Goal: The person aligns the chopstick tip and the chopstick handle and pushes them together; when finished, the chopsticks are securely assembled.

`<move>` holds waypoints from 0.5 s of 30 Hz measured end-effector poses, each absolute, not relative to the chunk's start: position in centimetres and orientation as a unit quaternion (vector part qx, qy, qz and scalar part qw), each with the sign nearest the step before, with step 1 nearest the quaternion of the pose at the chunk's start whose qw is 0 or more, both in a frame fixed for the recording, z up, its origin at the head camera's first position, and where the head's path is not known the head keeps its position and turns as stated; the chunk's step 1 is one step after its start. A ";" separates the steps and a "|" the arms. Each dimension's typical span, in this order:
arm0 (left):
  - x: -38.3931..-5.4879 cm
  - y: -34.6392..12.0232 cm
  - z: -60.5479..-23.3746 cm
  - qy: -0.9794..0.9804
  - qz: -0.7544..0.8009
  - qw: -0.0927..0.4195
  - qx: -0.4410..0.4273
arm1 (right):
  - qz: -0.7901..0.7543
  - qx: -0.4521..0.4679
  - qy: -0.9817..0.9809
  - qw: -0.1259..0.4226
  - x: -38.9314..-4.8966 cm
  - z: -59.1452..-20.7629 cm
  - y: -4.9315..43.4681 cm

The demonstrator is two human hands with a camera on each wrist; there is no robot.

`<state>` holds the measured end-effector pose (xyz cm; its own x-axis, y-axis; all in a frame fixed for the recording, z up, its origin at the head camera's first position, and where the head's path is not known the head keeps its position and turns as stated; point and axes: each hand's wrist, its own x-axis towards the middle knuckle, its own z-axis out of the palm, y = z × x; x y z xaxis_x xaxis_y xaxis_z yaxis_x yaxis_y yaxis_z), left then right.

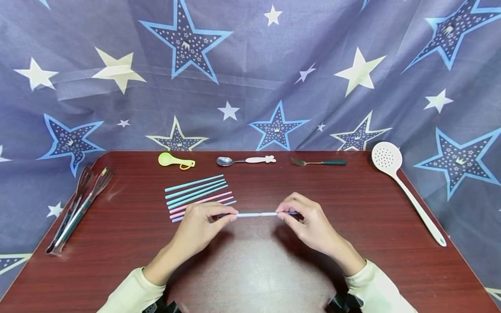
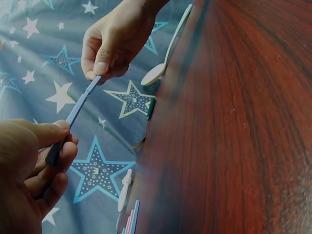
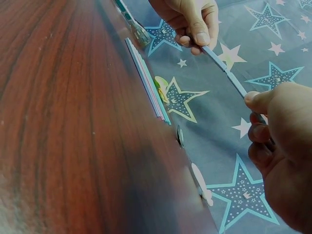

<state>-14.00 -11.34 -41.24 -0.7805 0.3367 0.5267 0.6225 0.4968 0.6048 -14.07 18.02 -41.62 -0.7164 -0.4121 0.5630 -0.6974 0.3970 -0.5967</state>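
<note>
Level above the table, a pale lavender-blue straw (image 1: 250, 214) spans the gap between both hands, a short joint showing near its middle. My left hand (image 1: 201, 221) pinches its left part between thumb and fingers, and my right hand (image 1: 307, 221) pinches the right part. In the left wrist view, a dark end of the straw (image 2: 73, 114) pokes out beneath the left fingers. The right wrist view shows the straw (image 3: 236, 83) slanting from one hand to the other. Just behind the left hand lies a row of blue, pink and lavender straws (image 1: 195, 191).
Along the back edge lie a yellow-green measuring spoon (image 1: 176, 161), a spoon with a white handle (image 1: 246, 160) and a green-handled fork (image 1: 318, 162). A white slotted ladle (image 1: 409, 191) is at the right edge; a whisk and tongs-like utensils (image 1: 80, 208) lie at the left.
</note>
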 end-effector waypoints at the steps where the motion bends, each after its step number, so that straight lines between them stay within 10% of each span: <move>1: -14.0 -11.3 -41.2 -0.848 -0.414 0.173 -0.283 | 0.432 0.338 -0.820 0.164 -14.1 -41.6 18.0; 15: -13.9 -11.1 -41.3 -0.855 -0.409 0.162 -0.274 | 0.432 0.339 -0.819 0.164 -14.1 -42.0 17.8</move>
<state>-13.92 -11.09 -41.34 -0.7975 0.3353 0.5015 0.6009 0.5153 0.6111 -14.10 17.81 -42.02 -0.7160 -0.4144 0.5618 -0.6977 0.3960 -0.5971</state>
